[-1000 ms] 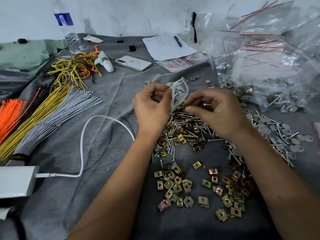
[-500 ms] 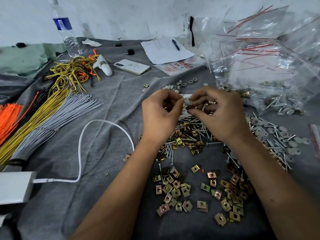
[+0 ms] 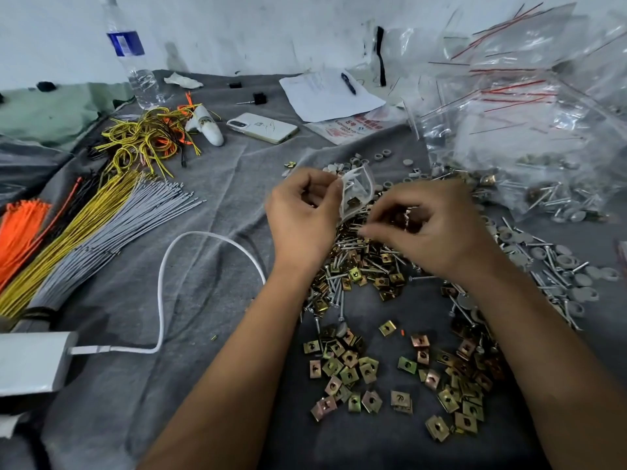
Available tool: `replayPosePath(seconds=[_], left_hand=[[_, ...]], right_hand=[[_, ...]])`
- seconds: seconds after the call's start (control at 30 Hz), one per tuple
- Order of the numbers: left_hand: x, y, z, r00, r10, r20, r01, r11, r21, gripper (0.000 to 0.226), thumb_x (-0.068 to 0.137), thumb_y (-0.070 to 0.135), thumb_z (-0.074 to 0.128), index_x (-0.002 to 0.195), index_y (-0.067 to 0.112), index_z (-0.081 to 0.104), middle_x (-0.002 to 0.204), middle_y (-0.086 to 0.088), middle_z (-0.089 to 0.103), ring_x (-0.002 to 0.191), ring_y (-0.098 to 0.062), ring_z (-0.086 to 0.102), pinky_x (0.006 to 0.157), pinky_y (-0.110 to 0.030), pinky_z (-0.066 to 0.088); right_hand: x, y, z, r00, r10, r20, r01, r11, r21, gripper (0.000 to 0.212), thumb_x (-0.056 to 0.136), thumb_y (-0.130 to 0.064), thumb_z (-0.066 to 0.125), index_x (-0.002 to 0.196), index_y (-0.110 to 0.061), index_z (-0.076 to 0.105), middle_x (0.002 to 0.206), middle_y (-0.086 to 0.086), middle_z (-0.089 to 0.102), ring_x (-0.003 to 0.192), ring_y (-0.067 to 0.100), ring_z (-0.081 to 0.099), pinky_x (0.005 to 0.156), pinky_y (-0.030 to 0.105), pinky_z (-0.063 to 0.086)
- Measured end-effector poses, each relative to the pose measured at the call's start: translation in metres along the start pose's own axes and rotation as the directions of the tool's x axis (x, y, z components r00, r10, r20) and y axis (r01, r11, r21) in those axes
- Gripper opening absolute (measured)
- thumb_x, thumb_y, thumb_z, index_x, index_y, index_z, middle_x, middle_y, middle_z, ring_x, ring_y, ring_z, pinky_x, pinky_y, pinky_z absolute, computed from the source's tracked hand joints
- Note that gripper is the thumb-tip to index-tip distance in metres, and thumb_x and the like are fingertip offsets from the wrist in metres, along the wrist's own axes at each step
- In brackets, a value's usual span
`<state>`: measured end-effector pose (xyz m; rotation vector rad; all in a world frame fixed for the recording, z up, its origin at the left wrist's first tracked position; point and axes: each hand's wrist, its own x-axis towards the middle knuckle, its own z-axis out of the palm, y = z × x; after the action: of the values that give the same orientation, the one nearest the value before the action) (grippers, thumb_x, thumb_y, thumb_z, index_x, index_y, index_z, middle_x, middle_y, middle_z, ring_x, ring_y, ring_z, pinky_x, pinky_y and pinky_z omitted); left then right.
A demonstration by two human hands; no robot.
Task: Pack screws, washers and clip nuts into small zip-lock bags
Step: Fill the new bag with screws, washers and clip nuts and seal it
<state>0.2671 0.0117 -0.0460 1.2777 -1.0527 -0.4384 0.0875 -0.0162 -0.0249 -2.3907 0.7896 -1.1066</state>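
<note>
My left hand point(image 3: 303, 215) pinches a small clear zip-lock bag point(image 3: 356, 191) with its mouth open and a brass clip nut visible inside. My right hand point(image 3: 427, 228) hovers just right of the bag over a heap of screws point(image 3: 356, 262), fingers curled; what they hold is hidden and blurred. Brass clip nuts point(image 3: 349, 368) lie scattered on the grey cloth in front, between my forearms. Grey washers point(image 3: 576, 293) mixed with screws spread to the right.
A pile of filled zip-lock bags point(image 3: 529, 130) stands at back right. Bundles of grey, yellow and orange cable ties point(image 3: 84, 232) lie left. A white cable point(image 3: 163, 293), phone point(image 3: 263, 127), water bottle point(image 3: 132, 59), and paper with pen point(image 3: 329, 93) are also on the cloth.
Both hands were together at the bag's mouth; now my right hand has drawn down and right over the screws, and the bag stands open in my left hand.
</note>
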Motion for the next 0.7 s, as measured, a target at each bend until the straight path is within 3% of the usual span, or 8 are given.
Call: replayPosePath(seconds=[0.1, 0.17, 0.4, 0.57, 0.7], left_hand=[[0.004, -0.002, -0.001, 0.996, -0.045, -0.071, 0.041, 0.998, -0.051, 0.011, 0.092, 0.007, 0.074, 0.083, 0.013, 0.073, 0.072, -0.002, 0.069, 0.064, -0.013, 0.059, 0.059, -0.027, 0.048], [0.005, -0.004, -0.002, 0.993, -0.059, -0.100, 0.051, 0.995, -0.080, 0.012, 0.092, 0.005, 0.074, 0.082, 0.012, 0.073, 0.072, -0.002, 0.068, 0.063, -0.015, 0.058, 0.060, -0.028, 0.048], [0.005, -0.004, -0.003, 0.995, -0.049, -0.086, 0.042, 0.996, -0.081, 0.009, 0.092, 0.005, 0.074, 0.085, 0.010, 0.073, 0.075, -0.006, 0.070, 0.065, -0.016, 0.060, 0.062, -0.031, 0.050], [0.005, -0.006, -0.003, 0.995, -0.056, -0.087, 0.050, 0.996, -0.074, 0.013, 0.092, 0.005, 0.074, 0.083, 0.014, 0.073, 0.075, -0.004, 0.070, 0.065, -0.015, 0.060, 0.061, -0.030, 0.048], [0.006, -0.005, -0.003, 0.994, -0.061, -0.093, 0.055, 0.996, -0.070, 0.015, 0.092, 0.005, 0.074, 0.081, 0.015, 0.072, 0.073, -0.003, 0.069, 0.064, -0.015, 0.058, 0.060, -0.028, 0.046]], right_hand=[[-0.001, -0.004, 0.007, 0.928, 0.040, 0.370, -0.012, 0.997, -0.079, 0.035, 0.067, -0.057, 0.085, 0.090, -0.031, 0.079, 0.089, -0.016, 0.067, 0.089, 0.003, 0.062, 0.081, 0.032, 0.051], [-0.003, -0.004, 0.012, 0.886, 0.072, 0.458, -0.018, 0.992, -0.121, 0.036, 0.065, -0.058, 0.087, 0.091, -0.037, 0.077, 0.092, -0.014, 0.059, 0.093, 0.005, 0.054, 0.085, 0.038, 0.048], [-0.003, -0.009, 0.019, 0.859, 0.097, 0.503, -0.010, 0.985, -0.173, 0.022, 0.075, -0.051, 0.084, 0.087, -0.036, 0.073, 0.100, -0.008, 0.053, 0.103, 0.009, 0.048, 0.093, 0.041, 0.047], [-0.005, -0.014, 0.024, 0.897, 0.028, 0.441, 0.070, 0.976, -0.205, 0.008, 0.088, -0.034, 0.071, 0.086, -0.026, 0.072, 0.097, -0.007, 0.052, 0.099, 0.008, 0.048, 0.089, 0.037, 0.049], [-0.004, -0.012, 0.021, 0.930, 0.003, 0.368, 0.055, 0.987, -0.148, 0.004, 0.089, -0.023, 0.074, 0.089, -0.019, 0.075, 0.096, -0.006, 0.056, 0.094, 0.007, 0.052, 0.086, 0.031, 0.048]])
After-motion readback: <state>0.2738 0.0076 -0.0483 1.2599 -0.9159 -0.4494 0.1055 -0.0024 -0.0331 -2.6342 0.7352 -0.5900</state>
